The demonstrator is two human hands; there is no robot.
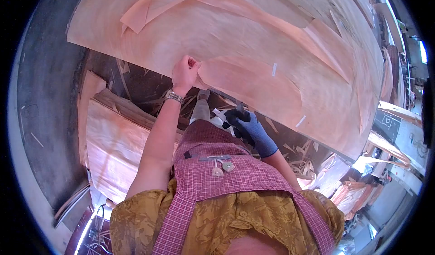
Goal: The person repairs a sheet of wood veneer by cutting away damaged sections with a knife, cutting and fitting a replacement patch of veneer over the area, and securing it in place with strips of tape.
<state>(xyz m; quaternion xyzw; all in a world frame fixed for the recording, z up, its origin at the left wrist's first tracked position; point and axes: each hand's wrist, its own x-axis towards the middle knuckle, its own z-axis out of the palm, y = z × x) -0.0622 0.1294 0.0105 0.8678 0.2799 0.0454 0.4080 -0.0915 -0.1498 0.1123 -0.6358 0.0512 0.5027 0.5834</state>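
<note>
A large sheet of pale wood veneer point(154, 42) spreads in front of me, with loose thin strips point(253, 14) lying across it. Bare, with a metal watch at the wrist, my left hand point(185, 75) is closed at the sheet's near edge, beside the end of a thinner veneer piece point(249, 85). What its curled fingers pinch, if anything, is too small to make out. My right hand point(244, 126), in a blue and black glove, is wrapped round a dark tool point(240, 106) just below the edge. A small white strip point(219, 114) shows beside the glove.
Stacked veneer sheets point(113, 137) stand at the lower left. Scraps point(303, 164) litter the floor under the near edge. Small white tape pieces point(274, 69) stick to the sheet. More veneer bundles point(355, 198) lie at the lower right.
</note>
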